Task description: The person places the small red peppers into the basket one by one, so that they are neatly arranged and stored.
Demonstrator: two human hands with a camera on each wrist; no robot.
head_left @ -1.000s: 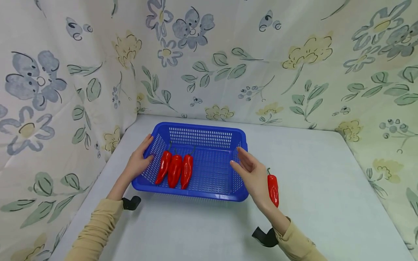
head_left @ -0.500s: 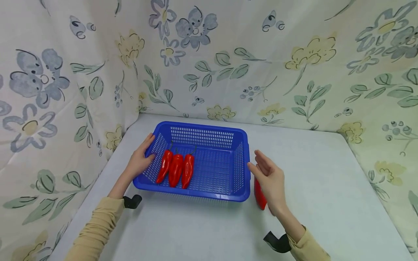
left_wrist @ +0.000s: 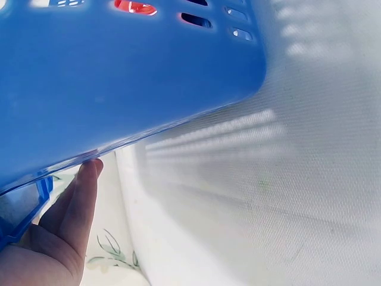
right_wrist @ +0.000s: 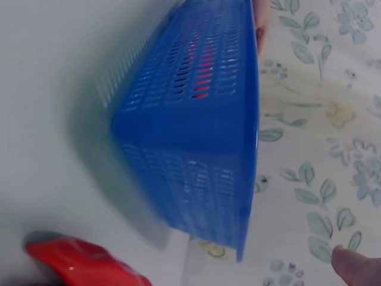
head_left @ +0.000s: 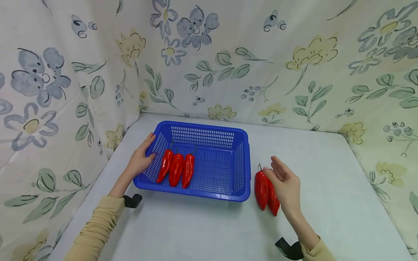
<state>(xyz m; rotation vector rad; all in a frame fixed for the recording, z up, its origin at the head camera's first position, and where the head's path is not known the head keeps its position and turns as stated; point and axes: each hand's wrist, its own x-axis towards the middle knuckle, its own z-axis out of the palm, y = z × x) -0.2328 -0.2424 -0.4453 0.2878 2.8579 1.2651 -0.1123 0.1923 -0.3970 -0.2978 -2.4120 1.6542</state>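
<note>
A blue plastic basket point(head_left: 192, 193) with slotted walls stands on the table in the head view. Inside, toward its left, lie three red peppers point(head_left: 176, 169) side by side with green stems. My left hand point(head_left: 138, 159) holds the basket's left rim, thumb over the edge; the left wrist view shows its fingers point(left_wrist: 86, 196) against the rim from outside. To the right of the basket, two more red peppers point(head_left: 261, 190) lie together on the table. My right hand point(head_left: 287, 185) hovers beside the right one, thumb and fingers apart, partly covering it, with nothing in its grasp.
The white-covered table point(head_left: 326, 181) extends to the right and in front of the basket. Flower-printed cloth point(head_left: 228, 65) hangs behind and along the left side. A black strap point(head_left: 290, 249) sits at each wrist.
My right hand has moved right, away from the basket's right side. A second red pepper now lies beside the basket, left of the one there before. The left hand stays on the rim.
</note>
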